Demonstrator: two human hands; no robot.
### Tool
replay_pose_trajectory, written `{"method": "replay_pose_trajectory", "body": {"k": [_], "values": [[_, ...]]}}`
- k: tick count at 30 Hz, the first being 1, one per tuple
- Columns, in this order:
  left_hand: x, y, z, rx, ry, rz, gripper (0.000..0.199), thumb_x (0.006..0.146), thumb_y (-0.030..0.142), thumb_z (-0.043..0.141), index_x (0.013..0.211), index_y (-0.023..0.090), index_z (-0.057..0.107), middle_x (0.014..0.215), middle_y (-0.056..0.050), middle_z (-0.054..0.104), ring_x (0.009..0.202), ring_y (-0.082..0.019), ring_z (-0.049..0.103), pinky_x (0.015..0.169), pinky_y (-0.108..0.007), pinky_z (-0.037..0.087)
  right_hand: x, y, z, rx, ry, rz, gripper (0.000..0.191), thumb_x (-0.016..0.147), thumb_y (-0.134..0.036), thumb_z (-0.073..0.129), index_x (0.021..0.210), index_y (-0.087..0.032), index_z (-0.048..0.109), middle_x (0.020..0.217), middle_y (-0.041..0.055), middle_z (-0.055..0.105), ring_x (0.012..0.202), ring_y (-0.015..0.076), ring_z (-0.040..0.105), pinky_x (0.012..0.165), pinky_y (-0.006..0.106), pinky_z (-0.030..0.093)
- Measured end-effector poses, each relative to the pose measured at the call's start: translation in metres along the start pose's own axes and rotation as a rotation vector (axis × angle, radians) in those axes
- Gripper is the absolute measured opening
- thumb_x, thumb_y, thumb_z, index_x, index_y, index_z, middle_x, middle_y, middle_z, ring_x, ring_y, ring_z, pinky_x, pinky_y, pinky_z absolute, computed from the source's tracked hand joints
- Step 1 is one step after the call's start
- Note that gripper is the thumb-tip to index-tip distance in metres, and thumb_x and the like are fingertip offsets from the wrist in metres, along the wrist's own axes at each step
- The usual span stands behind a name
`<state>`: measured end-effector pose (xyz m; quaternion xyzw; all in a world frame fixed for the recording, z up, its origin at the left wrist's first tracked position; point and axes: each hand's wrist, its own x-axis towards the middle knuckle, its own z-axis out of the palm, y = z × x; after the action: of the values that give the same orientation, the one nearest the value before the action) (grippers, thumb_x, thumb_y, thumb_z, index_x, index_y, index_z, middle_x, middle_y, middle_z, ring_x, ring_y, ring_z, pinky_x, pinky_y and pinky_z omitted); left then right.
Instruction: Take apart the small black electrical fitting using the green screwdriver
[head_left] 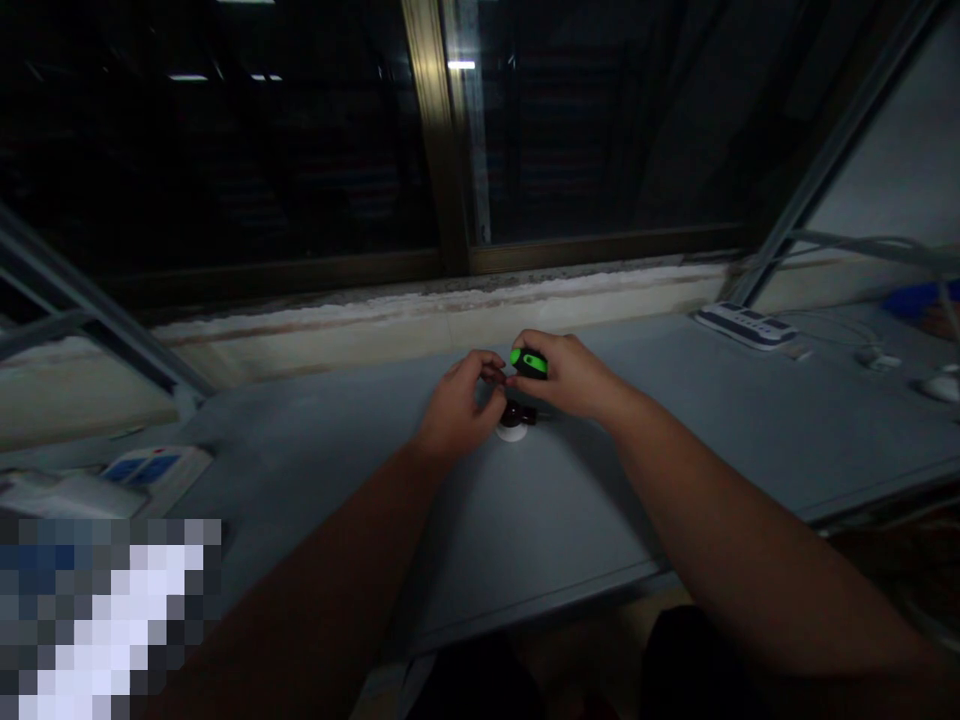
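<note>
My right hand (566, 372) is wrapped round a green and black handle (531, 363), held above the grey desk. Close beside it on the left, my left hand (461, 405) has its fingers curled, with the fingertips near the handle's lower end; what they grip is too dark and small to make out. Just below the two hands, a dark, shiny object (514, 414) with a stub pointing right rests on a round white base (512, 432). My left fingers partly cover its left side.
A power strip (746, 325) lies at the back right of the desk (525, 530), with cables and a plug (877, 358) beyond it. At the left are a white and blue box (161, 470) and metal frame bars (97, 300). Dark windows stand behind.
</note>
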<state>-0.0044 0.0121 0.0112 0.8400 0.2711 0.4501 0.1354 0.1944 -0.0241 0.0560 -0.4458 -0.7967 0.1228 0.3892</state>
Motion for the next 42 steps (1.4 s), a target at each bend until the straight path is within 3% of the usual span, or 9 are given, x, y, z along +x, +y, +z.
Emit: {"method": "replay_pose_trajectory", "body": {"k": [18,24,32,42], "values": [[0.000,0.000,-0.002,-0.011,-0.050,0.010,0.028,0.085,0.013,0.057,0.112,0.023,0.056,0.103,-0.007,0.070,0.098,-0.023,0.067,0.088,-0.041,0.053,0.000,0.000,0.000,-0.046,-0.007,0.016,0.015,0.083,-0.029,0.069,0.092,-0.020,0.060,0.076,-0.0012,0.061,0.067,0.0142,0.050,0.063,0.026,0.033],[-0.001,0.005,-0.007,-0.012,-0.144,0.015,0.030,0.083,0.015,0.059,0.113,0.021,0.056,0.108,-0.007,0.068,0.104,-0.024,0.065,0.093,-0.040,0.051,-0.001,0.012,-0.007,-0.146,-0.035,0.089,0.017,0.079,-0.024,0.069,0.095,-0.020,0.062,0.080,0.0008,0.065,0.072,0.0157,0.056,0.065,0.026,0.036],[0.000,0.011,-0.009,-0.055,-0.357,0.146,0.030,0.083,0.024,0.066,0.113,0.020,0.060,0.110,-0.008,0.067,0.106,-0.024,0.064,0.097,-0.040,0.049,-0.003,0.030,0.001,-0.265,-0.173,0.199,0.017,0.078,-0.019,0.068,0.094,-0.020,0.068,0.085,0.0046,0.073,0.075,0.0173,0.063,0.066,0.025,0.037],[-0.002,0.005,-0.007,-0.072,-0.426,0.143,0.034,0.080,0.022,0.069,0.113,0.022,0.064,0.110,-0.008,0.068,0.106,-0.024,0.063,0.096,-0.041,0.049,-0.002,0.039,0.013,-0.298,-0.264,0.216,0.015,0.077,-0.020,0.071,0.092,-0.019,0.067,0.088,0.0064,0.074,0.077,0.0184,0.064,0.065,0.026,0.038]]}}
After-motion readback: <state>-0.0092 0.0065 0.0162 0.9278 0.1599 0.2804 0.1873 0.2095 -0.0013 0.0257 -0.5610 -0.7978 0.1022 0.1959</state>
